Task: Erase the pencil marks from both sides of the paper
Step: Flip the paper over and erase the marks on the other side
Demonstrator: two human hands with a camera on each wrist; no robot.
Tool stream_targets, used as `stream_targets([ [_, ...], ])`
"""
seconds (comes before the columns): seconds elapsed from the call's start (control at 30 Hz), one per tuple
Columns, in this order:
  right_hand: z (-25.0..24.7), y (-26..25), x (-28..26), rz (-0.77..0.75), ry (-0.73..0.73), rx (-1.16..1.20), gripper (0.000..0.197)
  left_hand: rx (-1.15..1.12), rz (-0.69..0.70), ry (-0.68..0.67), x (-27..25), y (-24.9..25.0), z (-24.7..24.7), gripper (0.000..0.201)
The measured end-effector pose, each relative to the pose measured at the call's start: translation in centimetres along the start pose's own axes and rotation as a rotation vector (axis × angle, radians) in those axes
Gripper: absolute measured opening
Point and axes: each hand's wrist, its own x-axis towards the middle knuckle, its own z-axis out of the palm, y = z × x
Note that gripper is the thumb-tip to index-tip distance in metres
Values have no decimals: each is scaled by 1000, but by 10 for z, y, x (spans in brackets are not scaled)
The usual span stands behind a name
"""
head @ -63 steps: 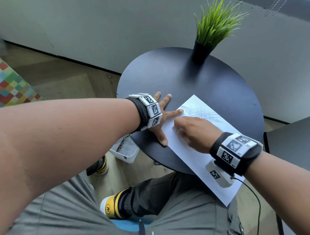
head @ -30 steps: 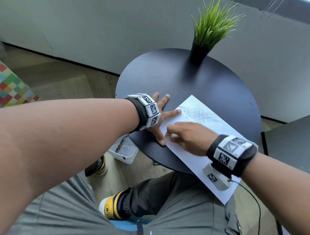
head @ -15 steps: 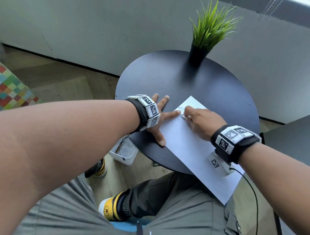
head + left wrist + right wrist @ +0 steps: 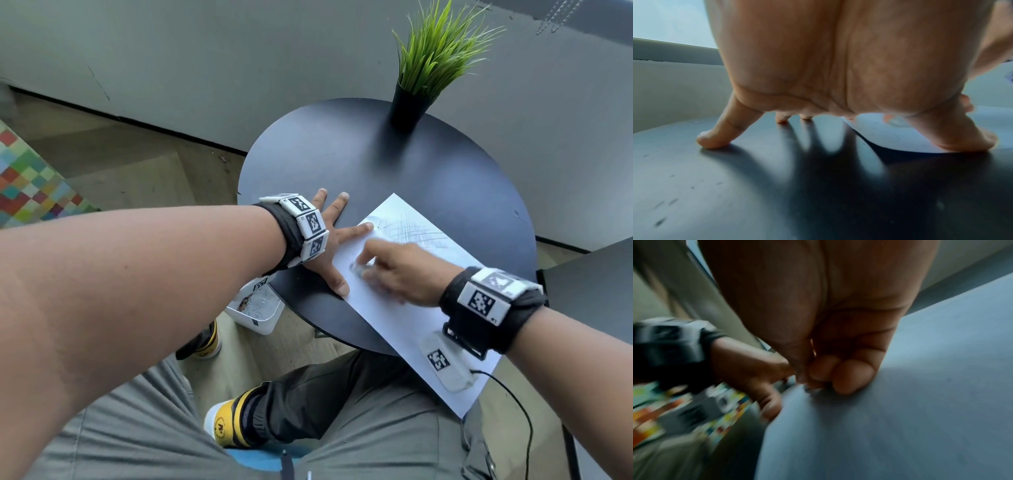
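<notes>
White paper [image 4: 404,318] lying slantwise on table [image 4: 376,164], near end overhanging. Right hand [image 4: 397,274] pinching eraser [image 4: 359,269], rubbing; marks [image 4: 409,231] lying just beyond it. Left hand [image 4: 329,246] spread, pressing edge.

One sheet of paper [image 4: 394,318], one round table [image 4: 376,164], one potted plant [image 4: 431,65], two hands, one white bin [image 4: 257,308].

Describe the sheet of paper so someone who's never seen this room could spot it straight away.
Find the round black table with the potted grass plant at its far edge. The paper lies on its near right side, overhanging toward the person's lap. It is the only white sheet, with pencil scribbles near its far corner.
</notes>
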Motion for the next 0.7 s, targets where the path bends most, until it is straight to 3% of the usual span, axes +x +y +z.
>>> stream_targets([
  [0.03,5,-4,-3,-47,-50,-47,17,5,-1,2,0,1,0,134],
  [0.1,1,-2,1,-70,17,-119,20,8,-2,1,-1,1,-1,133],
  [0.2,-16,14,12,104,223,-18,19,5,5,16,0,0,0,133],
  [0.23,-16,14,11,109,211,-16,18,9,6,18,0,-1,0,134],
  [0.37,-3,-5,-1,-46,-72,-75,19,12,0,4,1,0,1,136],
  [0.4,-6,-5,1,-57,-62,-85,20,11,2,4,1,0,1,136],
  [0.53,-18,12,13,93,230,-66,21,5,6,9,1,-1,0,135],
  [0.7,6,-5,-6,-132,-63,-177,15,7,1,-23,-3,0,-5,135],
])
